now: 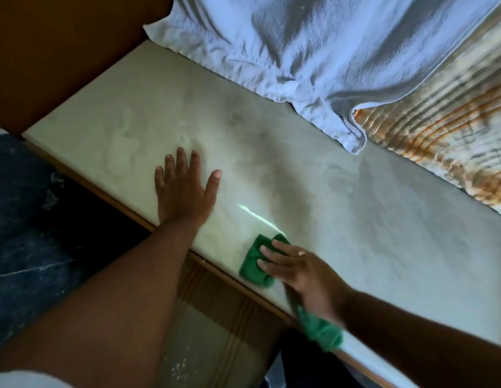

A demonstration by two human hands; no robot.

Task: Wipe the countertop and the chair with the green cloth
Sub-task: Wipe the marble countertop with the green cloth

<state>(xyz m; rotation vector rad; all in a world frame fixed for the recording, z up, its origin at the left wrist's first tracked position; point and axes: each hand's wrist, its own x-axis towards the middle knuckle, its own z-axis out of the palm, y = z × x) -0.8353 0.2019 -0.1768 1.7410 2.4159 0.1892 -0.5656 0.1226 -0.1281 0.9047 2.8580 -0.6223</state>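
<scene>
Stage of task: wiping of the pale, glossy stone surface (313,197) is under way; judged incomplete.
Surface condition: dull smears and cloudy patches show across the middle and toward the far left corner; a bright streak of reflected light lies near the front edge, just beyond the cloth.
Chair: none identifiable in view; that part of the task is judged not yet started.
Cloth position: the small green cloth (257,264), bunched, lies at the front edge of the surface, right of centre; a loose tail trails off over that edge beneath the wrist.
Right hand (302,271) grip: fingers extended and pressed flat on top of the cloth, pinning it to the surface rather than clenching it.
Left hand (184,189) grip: released, palm down, fingers spread, resting bare on the surface near the front edge; holding nothing.
Obstruction: a rumpled white towel (313,49) covers the far edge, so the area beneath cannot be wiped as it lies.
</scene>
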